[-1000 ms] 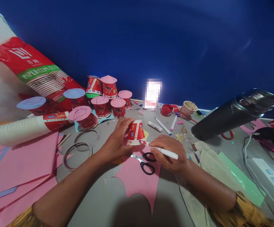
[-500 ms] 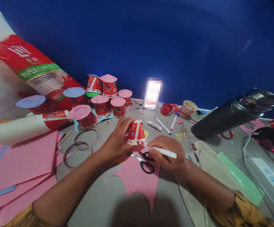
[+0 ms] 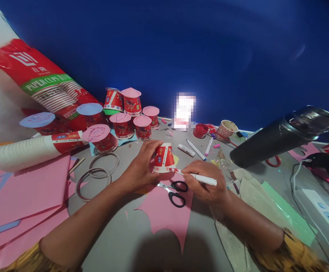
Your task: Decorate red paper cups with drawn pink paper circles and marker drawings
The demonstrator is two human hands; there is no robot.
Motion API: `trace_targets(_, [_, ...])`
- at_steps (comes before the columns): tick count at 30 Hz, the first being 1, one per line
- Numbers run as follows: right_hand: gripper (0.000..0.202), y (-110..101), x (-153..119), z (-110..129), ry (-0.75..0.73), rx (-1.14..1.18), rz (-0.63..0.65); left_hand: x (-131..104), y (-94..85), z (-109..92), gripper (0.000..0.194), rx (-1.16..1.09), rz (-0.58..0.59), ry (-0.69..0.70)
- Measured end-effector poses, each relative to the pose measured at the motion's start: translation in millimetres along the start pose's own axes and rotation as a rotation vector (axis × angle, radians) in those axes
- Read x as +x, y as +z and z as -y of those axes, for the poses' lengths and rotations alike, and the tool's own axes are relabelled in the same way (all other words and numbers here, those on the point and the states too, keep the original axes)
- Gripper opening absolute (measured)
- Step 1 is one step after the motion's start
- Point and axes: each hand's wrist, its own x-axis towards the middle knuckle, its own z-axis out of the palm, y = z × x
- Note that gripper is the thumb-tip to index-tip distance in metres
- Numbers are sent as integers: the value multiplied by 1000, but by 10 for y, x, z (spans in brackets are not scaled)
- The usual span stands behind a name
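Observation:
My left hand (image 3: 141, 162) grips a red and white paper cup (image 3: 163, 155) from its left side, the cup upside down with its rim low. In my right hand (image 3: 205, 181) is a white marker (image 3: 202, 178), its reddish tip pointing left at the cup's right rim; whether it touches is too small to tell. Just below the cup, black-handled scissors (image 3: 176, 199) lie on a cut pink sheet (image 3: 164, 217). Behind my left hand, several red cups with pink paper tops (image 3: 143, 127) stand in a group, two of them raised at the back.
At the left are a bag of paper cups (image 3: 45, 81), a long cup stack (image 3: 28, 153), pink sheets (image 3: 25, 192) and two rings (image 3: 103, 166). Loose markers (image 3: 195, 150) lie behind my right hand. A black flask (image 3: 272, 141), cloth (image 3: 229, 226) and power strip (image 3: 327, 219) are rightward.
My right hand has moved slightly right with the marker, uncovering more of the scissors' upper handle. The cup stays in my left hand.

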Motion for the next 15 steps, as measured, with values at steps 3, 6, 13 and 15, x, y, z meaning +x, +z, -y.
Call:
trace_targets(3, [13,-1,-10,-16,0,6,-2,-2,3,4,82,2,3,11])
trace_targets(6, [13,-3,-18,-25,-3,-8,3,-5,7,10,81,-11,2,13])
trace_targets(13, [15,1,-12,-18,1,-33,38,-8,16,26,82,-18,4,24])
trace_targets(15, [16,-8,-1,-13,12,-41,33,-8,14,26,79,-12,7,26])
